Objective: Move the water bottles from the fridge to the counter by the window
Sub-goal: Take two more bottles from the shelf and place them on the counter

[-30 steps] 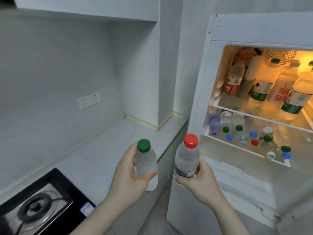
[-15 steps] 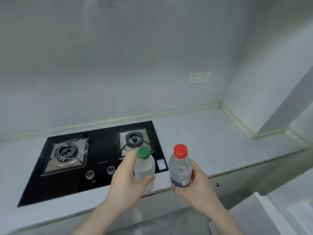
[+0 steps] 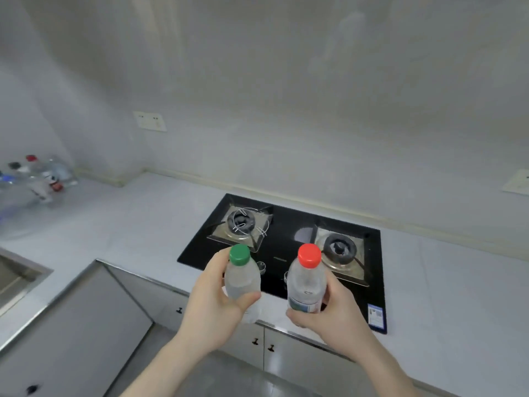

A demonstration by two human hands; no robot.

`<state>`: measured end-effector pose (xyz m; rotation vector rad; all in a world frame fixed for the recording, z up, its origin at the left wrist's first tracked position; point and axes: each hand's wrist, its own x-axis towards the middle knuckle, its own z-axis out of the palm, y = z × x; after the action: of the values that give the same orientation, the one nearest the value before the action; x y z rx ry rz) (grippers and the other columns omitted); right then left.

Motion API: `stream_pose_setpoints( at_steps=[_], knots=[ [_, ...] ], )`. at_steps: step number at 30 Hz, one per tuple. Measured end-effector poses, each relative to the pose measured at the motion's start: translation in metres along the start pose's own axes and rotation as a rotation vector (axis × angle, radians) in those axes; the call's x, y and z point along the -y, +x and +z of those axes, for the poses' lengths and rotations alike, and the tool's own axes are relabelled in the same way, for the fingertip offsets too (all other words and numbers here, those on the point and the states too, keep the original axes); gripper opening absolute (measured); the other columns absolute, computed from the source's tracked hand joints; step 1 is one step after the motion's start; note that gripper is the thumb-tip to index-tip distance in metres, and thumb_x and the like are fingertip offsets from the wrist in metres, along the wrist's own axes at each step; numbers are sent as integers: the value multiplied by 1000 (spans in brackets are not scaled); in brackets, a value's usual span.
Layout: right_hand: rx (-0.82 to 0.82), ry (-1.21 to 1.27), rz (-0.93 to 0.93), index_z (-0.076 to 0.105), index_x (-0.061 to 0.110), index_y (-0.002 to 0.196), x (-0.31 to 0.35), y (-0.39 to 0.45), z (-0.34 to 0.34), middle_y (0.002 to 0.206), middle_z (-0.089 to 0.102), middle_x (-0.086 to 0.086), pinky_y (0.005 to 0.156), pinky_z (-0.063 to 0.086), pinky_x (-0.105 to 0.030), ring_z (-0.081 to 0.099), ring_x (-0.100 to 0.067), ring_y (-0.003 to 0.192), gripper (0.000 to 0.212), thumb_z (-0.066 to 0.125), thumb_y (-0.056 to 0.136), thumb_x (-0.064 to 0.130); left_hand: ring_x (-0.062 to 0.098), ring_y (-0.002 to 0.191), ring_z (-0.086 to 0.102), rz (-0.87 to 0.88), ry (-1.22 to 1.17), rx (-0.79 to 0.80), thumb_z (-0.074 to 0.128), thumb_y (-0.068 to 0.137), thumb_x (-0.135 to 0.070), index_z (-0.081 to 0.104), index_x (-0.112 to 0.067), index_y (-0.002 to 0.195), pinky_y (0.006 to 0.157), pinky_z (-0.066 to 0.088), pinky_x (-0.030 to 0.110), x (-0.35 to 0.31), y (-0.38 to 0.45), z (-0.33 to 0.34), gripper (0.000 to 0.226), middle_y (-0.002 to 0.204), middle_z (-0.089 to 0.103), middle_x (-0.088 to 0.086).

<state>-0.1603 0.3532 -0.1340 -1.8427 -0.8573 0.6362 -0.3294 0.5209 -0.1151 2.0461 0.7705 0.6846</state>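
My left hand (image 3: 211, 308) grips a clear water bottle with a green cap (image 3: 242, 277), held upright in front of the stove. My right hand (image 3: 332, 313) grips a clear water bottle with a red cap and a blue label (image 3: 307, 282), also upright, just right of the first. Several water bottles (image 3: 43, 176) stand blurred on the counter (image 3: 128, 219) at the far left corner. The fridge is out of view.
A black two-burner gas stove (image 3: 289, 245) is set into the counter behind the bottles. A steel sink (image 3: 14, 276) shows at the left edge. Cabinet doors (image 3: 257, 345) run below the counter. Wall sockets (image 3: 150, 120) sit above the left counter.
The view has swung left from the open fridge across the stove. Both hands keep their bottles; the bottles on the left counter and the sink have come into sight.
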Motion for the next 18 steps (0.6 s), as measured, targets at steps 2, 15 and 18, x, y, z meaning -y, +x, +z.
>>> stream_pose_setpoints(
  at_steps=[2,15,18],
  knots=[
    [39,-10,-25,60,51,113,13,12,21,107,74,16,91,61,-37,71,-5,99,66,94,69,17,4,115,61,-25,8,-50,90,73,-16,54,-44,125,99,53,40,12,-1,-23,69,121,63,-24],
    [183,-45,-166,65,37,109,98,71,195,99,74,12,77,62,-28,72,-12,92,56,94,67,13,4,114,60,-165,21,-213,88,75,-25,51,-50,128,99,51,41,100,-7,-196,69,121,63,-26],
    [211,-48,-171,65,33,106,114,80,235,98,74,10,77,61,-28,72,-13,90,53,94,66,13,4,115,59,-176,28,-253,88,75,-23,53,-47,128,101,50,42,121,-12,-232,68,120,64,-26]
  ],
)
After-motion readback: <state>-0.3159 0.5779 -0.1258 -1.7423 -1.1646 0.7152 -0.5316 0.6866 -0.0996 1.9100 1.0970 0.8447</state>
